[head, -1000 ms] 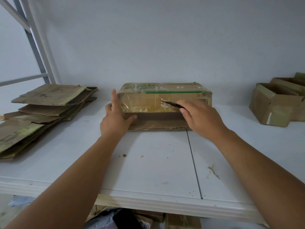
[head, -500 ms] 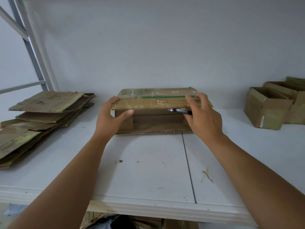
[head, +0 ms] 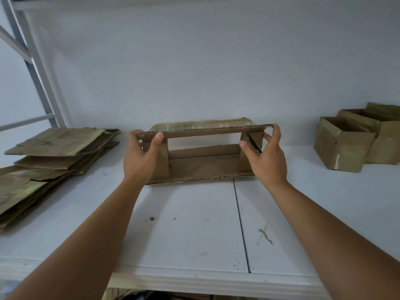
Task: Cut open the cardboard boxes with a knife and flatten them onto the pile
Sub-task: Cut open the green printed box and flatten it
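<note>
A brown cardboard box [head: 203, 163] lies on its side on the white table, its open end facing me and its front flaps spread. My left hand [head: 141, 158] grips the left end of the raised top flap, thumb on its edge. My right hand [head: 267, 156] holds the right end of that flap with its fingertips. A thin black knife [head: 254, 144] is tucked in my right hand between the thumb and the fingers, pointing up and to the left. The pile of flattened boxes [head: 49, 156] lies at the left of the table.
Two opened cardboard boxes [head: 346, 144] stand at the right against the wall. A grey metal rack frame [head: 36, 68] rises at the far left. The table's front edge [head: 194, 280] runs near me, with small scraps on its top and more cardboard below.
Both hands have lifted the box's top front flap from hanging down over the opening to level. The inside of the box now shows. The knife stays in my right hand.
</note>
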